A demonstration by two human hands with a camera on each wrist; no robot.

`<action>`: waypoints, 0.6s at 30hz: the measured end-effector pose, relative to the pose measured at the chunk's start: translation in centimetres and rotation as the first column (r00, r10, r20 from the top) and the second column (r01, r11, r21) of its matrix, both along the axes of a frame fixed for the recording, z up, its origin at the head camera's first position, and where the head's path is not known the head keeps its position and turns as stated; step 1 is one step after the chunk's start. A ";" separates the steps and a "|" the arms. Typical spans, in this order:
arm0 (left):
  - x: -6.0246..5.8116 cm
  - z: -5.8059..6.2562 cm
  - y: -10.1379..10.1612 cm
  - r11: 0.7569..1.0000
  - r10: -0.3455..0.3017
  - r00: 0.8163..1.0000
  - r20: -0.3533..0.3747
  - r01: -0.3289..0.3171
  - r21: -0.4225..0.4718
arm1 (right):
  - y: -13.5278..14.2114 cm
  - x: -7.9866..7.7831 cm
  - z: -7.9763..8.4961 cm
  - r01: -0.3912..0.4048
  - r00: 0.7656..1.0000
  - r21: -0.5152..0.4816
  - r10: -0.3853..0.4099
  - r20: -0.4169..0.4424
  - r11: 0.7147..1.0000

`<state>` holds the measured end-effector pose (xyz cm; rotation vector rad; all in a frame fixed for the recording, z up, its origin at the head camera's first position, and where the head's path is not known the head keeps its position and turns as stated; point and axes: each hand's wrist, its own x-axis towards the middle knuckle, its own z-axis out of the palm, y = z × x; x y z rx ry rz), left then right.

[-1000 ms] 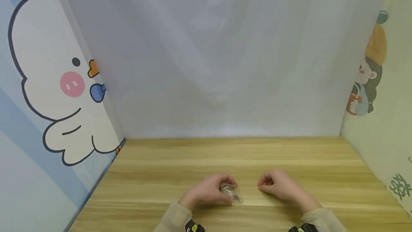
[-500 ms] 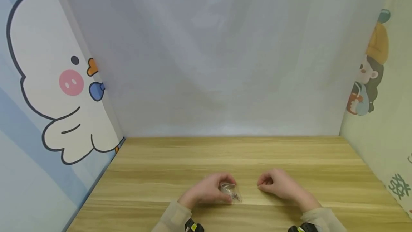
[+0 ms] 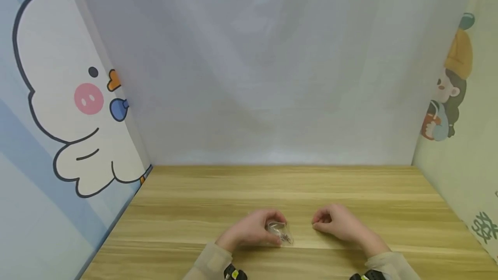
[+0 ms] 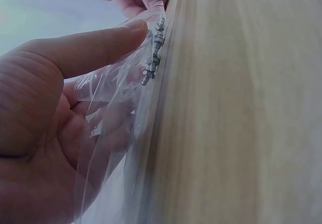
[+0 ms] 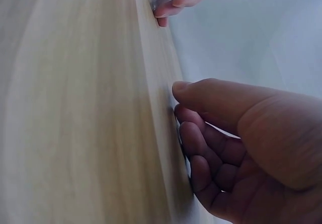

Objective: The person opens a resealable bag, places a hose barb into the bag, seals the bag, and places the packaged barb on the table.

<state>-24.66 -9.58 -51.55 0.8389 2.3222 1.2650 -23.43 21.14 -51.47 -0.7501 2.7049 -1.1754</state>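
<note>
My left hand [image 3: 253, 229] holds a clear zip bag [image 4: 113, 105] low at the table, its thumb lying over the bag and the fingers behind it. Several small silvery metal pieces, stepped like little threaded fittings, [image 4: 154, 53] lie in a row inside the bag. A red line runs along the bag's zip edge, which also shows in the right wrist view. To the right, my right hand [image 3: 339, 224] rests at the tabletop, fingers loosely curled and thumb near the index fingertip. Nothing shows between them. A short gap separates this hand from the bag.
The wood-grain table [image 3: 272, 185] runs back to a pale grey sheet [image 3: 249, 77]. A panel with a white cartoon bird [image 3: 50, 64] stands at the left, and a pale panel with a cartoon child [image 3: 441, 85] at the right. Both wrists wear dark straps.
</note>
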 end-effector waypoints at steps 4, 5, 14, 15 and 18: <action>0.0 0.0 0.0 1.000 -0.003 1.000 -0.003 0.003 0.007 | 0.0 -0.1 0.1 0.008 1.000 0.000 -0.008 0.003 1.000; 0.0 0.0 0.0 1.000 -0.002 1.000 -0.003 0.002 0.008 | 0.0 -0.1 0.0 0.006 1.000 -0.002 -0.006 -0.001 1.000; 0.0 0.0 0.0 1.000 0.003 1.000 -0.010 -0.004 -0.003 | 0.1 -0.2 -0.2 0.002 1.000 -0.016 -0.003 -0.023 1.000; 0.0 0.1 0.0 1.000 0.004 1.000 -0.011 -0.004 -0.005 | 0.1 -0.2 -0.2 0.002 1.000 -0.015 -0.002 -0.024 1.000; 0.0 0.1 0.0 1.000 0.004 1.000 -0.010 -0.004 -0.005 | 0.1 -0.3 -0.3 0.001 1.000 -0.017 -0.001 -0.026 1.000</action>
